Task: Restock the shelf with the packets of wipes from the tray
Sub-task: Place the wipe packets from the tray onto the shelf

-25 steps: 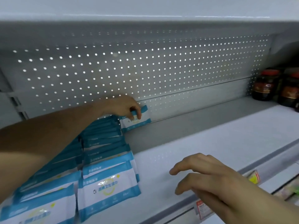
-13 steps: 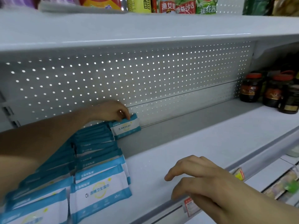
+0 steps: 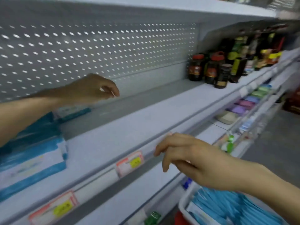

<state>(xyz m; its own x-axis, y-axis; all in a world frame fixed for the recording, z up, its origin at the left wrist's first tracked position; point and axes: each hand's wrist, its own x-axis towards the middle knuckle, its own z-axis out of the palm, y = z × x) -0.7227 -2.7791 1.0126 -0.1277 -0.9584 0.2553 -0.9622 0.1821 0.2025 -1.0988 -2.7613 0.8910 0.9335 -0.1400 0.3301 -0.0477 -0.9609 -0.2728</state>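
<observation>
Both left hand and right hand empty, fingers loosely curled, wipes packets in tray below shelf; probably light, soft, slick film, pinch top edge

wipes packets: blue and white
shelf: pale grey
back panel: grey, dotted holes
tray: white

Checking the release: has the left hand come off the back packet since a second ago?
Yes. The left hand has lifted off the back packet, now empty and higher against the perforated back panel.
</observation>
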